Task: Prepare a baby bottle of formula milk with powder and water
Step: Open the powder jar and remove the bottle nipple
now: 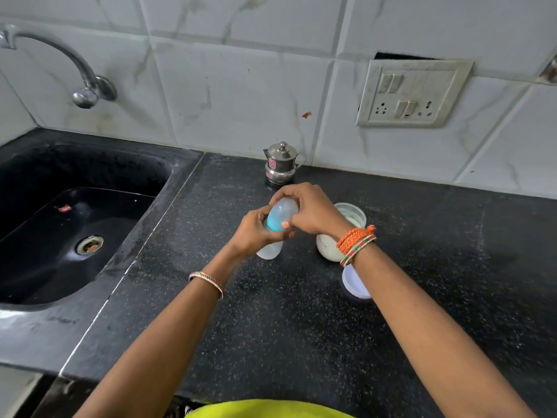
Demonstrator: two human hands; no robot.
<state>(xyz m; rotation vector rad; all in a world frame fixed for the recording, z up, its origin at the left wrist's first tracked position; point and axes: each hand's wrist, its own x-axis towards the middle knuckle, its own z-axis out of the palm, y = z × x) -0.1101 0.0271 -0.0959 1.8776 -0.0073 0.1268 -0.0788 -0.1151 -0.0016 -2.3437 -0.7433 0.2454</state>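
Countertop [301, 327], black speckled, wide bare stretch toward front edge and right. Sink [45, 285] sunk at left. Left hand [256, 233] wrapped around baby bottle [272, 236] body, tilted, mid-counter. Right hand [310, 212] fingers curled on its clear cap. Open powder jar [327, 247] just right, lid [354, 282] nearer. Steel pot [281, 164] at wall edge.

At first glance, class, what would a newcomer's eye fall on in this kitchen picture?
Both hands meet mid-counter on a baby bottle: the left hand grips its body, the right hand its clear cap. Right of them stands an open white jar; a black sink fills the left.
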